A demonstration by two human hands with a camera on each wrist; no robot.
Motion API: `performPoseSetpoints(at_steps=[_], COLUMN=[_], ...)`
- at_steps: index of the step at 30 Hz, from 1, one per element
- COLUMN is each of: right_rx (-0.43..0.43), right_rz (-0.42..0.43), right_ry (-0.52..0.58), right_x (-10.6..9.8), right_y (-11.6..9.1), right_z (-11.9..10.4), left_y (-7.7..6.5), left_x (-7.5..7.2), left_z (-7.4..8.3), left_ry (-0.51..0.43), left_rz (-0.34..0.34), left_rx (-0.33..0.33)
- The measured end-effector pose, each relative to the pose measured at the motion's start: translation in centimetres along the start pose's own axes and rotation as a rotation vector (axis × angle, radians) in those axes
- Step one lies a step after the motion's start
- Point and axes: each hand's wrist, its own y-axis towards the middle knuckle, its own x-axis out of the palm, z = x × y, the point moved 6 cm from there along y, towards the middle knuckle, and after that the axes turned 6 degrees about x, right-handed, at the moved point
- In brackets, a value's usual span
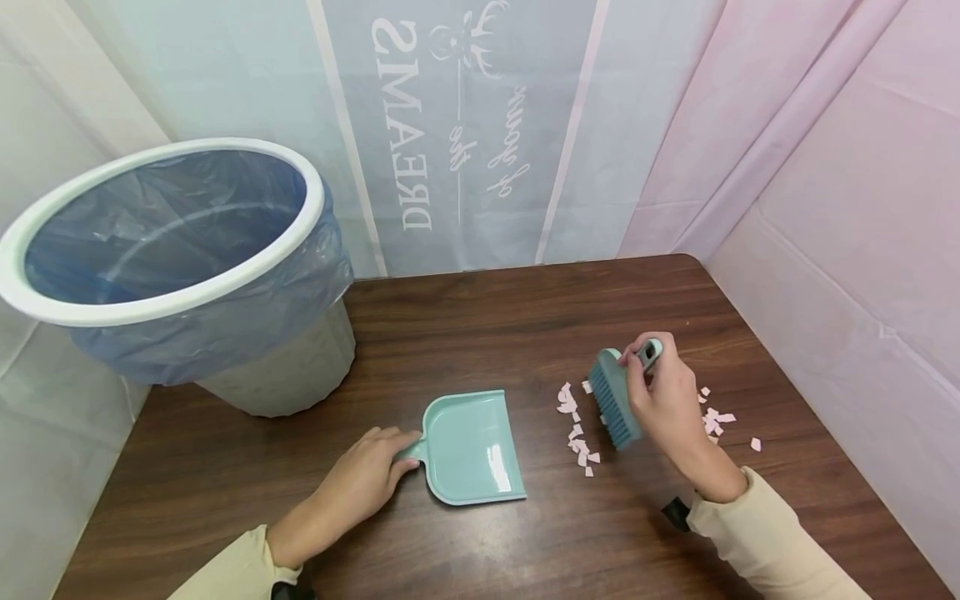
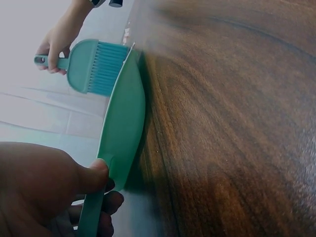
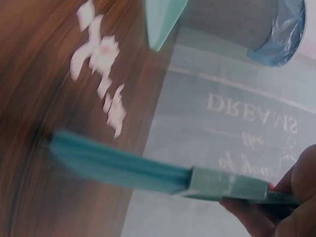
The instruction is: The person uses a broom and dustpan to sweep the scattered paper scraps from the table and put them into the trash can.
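A light green dustpan (image 1: 468, 450) lies on the table with its wide edge facing right. My left hand (image 1: 365, 473) grips its short handle (image 2: 92, 210), thumb on top in the left wrist view. In my right hand (image 1: 664, 408) is a green hand brush (image 1: 613, 400), held by its handle with the bristles (image 3: 118, 165) pointing down at the table. Just left of the bristles lies a loose line of white paper scraps (image 1: 577, 433), between brush and dustpan. More paper scraps (image 1: 716, 419) are scattered to the right, partly behind the right hand.
A large bin (image 1: 277, 367) lined with a blue bag (image 1: 225, 333) stands at the back left, its white rim (image 1: 303, 225) high. One scrap (image 1: 756, 444) sits near the right table edge. Printed cloth (image 1: 480, 125) hangs behind the wooden table (image 1: 450, 333).
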Motion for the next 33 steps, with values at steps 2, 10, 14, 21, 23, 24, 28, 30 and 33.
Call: performPoseSetpoints(at_steps=[2,10,14,21,23,24,28,30,33], right_rx=[0.003,-0.034,-0.131,-0.266,-0.272,-0.271,-0.292,-0.311,-0.326], right_rz=[-0.024,-0.077,-0.166,-0.327,-0.362,-0.376,-0.406,-0.41,-0.434], right_ry=[0.071,0.249,0.258,0.282,0.301,0.31,0.303,0.297,0.3], right_x=[0.2,0.2,0.8,2.3,2.6,2.8,3.1,3.0,2.8], right_y=[0.0,0.9,1.4,1.4,1.3,1.2,0.8,0.7,0.7], right_z=[-0.5,-1.6,-1.7,-1.5,-1.3,-1.3,-1.3,-1.4,-1.6], left_y=[0.1,0.2,0.1,0.0,0.0,0.0,-0.1,-0.2,-0.2], left_x=[0.0,0.0,0.0,0.1,0.1,0.1,0.2,0.2,0.1], left_z=[0.0,-0.2,-0.2,-0.3,-0.3,-0.3,-0.3,-0.3,-0.2], left_ry=[-0.001,-0.001,-0.001,-0.009,-0.012,-0.012,-0.012,-0.011,-0.013], left_rz=[0.0,-0.004,-0.004,-0.026,-0.026,-0.028,-0.037,-0.04,-0.039], left_rx=[0.002,0.006,0.002,-0.019,-0.021,-0.022,-0.029,-0.03,-0.029])
